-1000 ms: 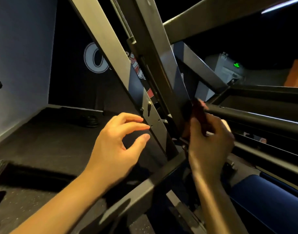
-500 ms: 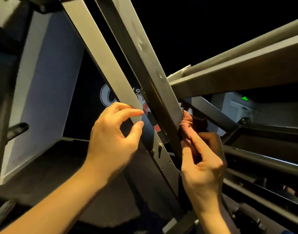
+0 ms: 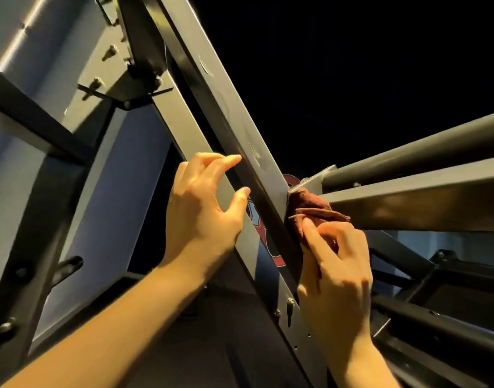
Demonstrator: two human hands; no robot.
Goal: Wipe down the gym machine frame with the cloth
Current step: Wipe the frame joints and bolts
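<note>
A crumpled, rust-brown cloth of nubby weave is bunched into folds and pressed against the right edge of the slanted grey beam of the gym machine frame, in the corner where a cross beam joins it. The cloth is gripped by the right hand, with the forefinger laid along the folds and the other fingers curled; most of the cloth lies just above them. The left hand is held open and empty, its fingers loosely bent, thumb and forefinger apart. The fingertips are close to the beam's left edge, but whether they touch it cannot be told. Faint smears are seen on the beam's face above the fingers. A red-and-white logo is partly seen between the hands.
</note>
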